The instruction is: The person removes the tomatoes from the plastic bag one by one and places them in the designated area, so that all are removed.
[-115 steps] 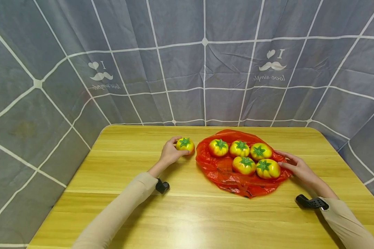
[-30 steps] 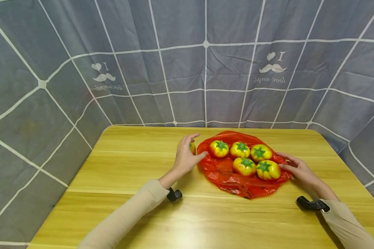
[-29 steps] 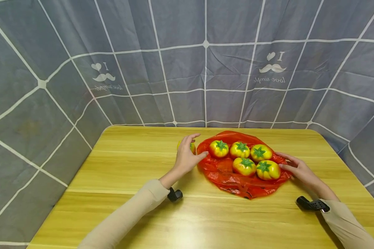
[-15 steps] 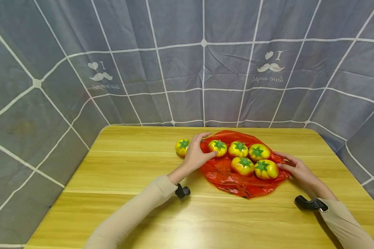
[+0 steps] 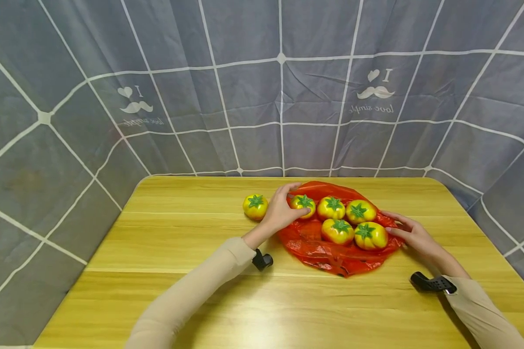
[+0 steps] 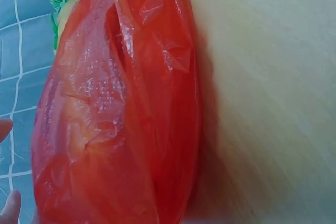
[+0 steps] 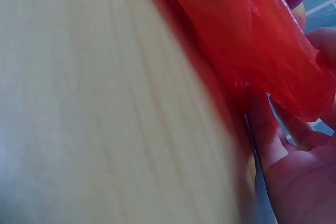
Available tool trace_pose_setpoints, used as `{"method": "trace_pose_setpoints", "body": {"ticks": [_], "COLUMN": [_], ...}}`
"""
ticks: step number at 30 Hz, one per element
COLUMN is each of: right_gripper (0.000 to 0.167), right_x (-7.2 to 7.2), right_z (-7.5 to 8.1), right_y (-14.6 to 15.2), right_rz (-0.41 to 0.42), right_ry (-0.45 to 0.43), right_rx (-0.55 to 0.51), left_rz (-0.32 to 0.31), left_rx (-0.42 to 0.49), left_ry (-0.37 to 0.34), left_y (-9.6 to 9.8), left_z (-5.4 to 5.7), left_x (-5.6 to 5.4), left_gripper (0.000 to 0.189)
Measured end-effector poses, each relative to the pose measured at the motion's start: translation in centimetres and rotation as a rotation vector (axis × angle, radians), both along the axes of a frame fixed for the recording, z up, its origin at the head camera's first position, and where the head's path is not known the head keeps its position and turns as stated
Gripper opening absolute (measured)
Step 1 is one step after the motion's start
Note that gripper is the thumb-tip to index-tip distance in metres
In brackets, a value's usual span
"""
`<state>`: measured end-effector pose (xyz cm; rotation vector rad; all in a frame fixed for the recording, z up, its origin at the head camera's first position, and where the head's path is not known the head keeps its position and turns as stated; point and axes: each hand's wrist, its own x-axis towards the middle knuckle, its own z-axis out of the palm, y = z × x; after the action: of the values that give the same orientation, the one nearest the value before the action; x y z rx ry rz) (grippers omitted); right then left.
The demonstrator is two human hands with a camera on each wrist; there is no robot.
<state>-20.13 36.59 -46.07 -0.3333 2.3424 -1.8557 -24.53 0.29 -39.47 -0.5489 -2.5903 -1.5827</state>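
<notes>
A red plastic bag [image 5: 314,252] lies spread on the table, its mouth facing up, with several yellow-and-red toy tomatoes inside, each topped by a green leafy crown. My left hand [image 5: 279,211] reaches over the bag's left rim. Its thumb touches the front of the leftmost tomato [image 5: 303,202] in the bag, and its fingers curve round behind. At the opposite side, my right hand [image 5: 415,236] pinches the bag's edge, which the right wrist view shows as folded red plastic [image 7: 294,77] between thumb and fingers. Plastic [image 6: 121,119] fills much of the left wrist view.
Another toy tomato [image 5: 255,207] stands on the wooden table [image 5: 179,242] outside the bag, just left of my left hand. A grey curtain [image 5: 249,102] with white lines hangs behind the table and along both sides.
My left hand has let go of the tomato left outside the bag. It has moved right over the rim to the leftmost tomato inside. My right hand stays at the bag's edge.
</notes>
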Motion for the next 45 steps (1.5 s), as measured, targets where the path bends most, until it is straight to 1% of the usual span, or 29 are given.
{"method": "trace_pose_setpoints", "body": {"ticks": [4,11,16,20,23,26,30,33,41,45], "right_gripper": [0.045,0.046,0.046,0.047,0.049,0.048,0.046,0.046,0.045,0.046], "right_x": [-0.1,-0.2,-0.2,-0.2,-0.2,-0.2,-0.2,-0.1,0.1,0.1], "right_z": [0.1,0.3,0.5,0.6,0.6,0.5,0.3,0.0,-0.2,-0.3], "right_y": [-0.1,-0.3,-0.3,-0.3,-0.3,-0.2,-0.1,0.1,0.1,0.2], "right_rz": [0.009,-0.001,0.001,-0.012,-0.015,-0.018,-0.016,-0.006,0.001,0.001], "right_ry": [0.009,0.031,0.016,0.028,0.044,0.037,0.019,0.023,0.002,0.009], "right_rx": [-0.012,0.034,0.014,0.053,0.088,0.088,0.071,0.064,-0.003,-0.011], "left_rz": [0.003,0.026,0.035,0.036,0.037,0.042,0.055,0.059,0.062,0.063], "left_rx": [-0.012,-0.034,-0.071,-0.094,-0.107,-0.117,-0.143,-0.152,-0.139,-0.141], "left_ry": [-0.013,-0.036,-0.038,-0.052,-0.055,-0.055,-0.069,-0.073,-0.067,-0.071], "left_y": [0.2,0.3,0.3,0.3,0.3,0.3,0.4,0.5,0.5,0.5], "left_z": [-0.2,-0.7,-0.8,-0.9,-1.1,-1.3,-1.7,-2.0,-2.7,-2.9], "left_x": [-0.4,-1.1,-1.6,-1.8,-1.9,-2.0,-2.0,-1.9,-1.8,-1.6], "left_gripper": [0.066,0.066,0.068,0.069,0.070,0.070,0.071,0.072,0.071,0.070]}}
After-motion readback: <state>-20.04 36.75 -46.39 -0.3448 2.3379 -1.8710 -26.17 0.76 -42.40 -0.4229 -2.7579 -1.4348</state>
